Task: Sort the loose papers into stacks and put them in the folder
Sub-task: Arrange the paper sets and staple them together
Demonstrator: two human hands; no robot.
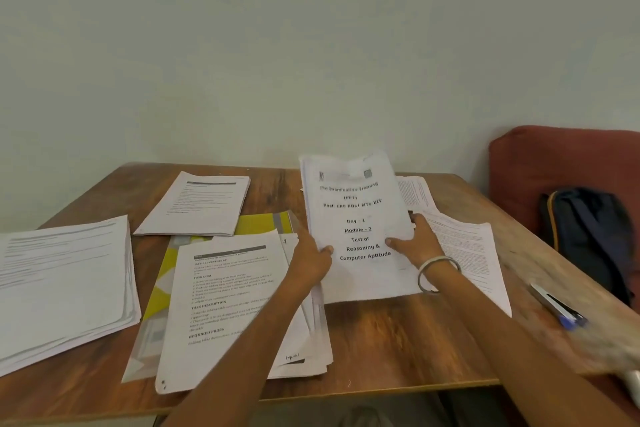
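Both hands grip a printed booklet (358, 229) above the table (381, 333)
Left hand (311, 262) and right hand (417, 241) pinch its sides; yellow folder (263, 222) lies left of the booklet

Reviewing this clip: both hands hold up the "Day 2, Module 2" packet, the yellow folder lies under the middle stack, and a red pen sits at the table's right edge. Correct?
Not quite: the pen at the table's right edge is blue and white, not red, as the head view shows. The rest stands: the left hand and right hand hold the packet, and the yellow folder lies under the middle stack.
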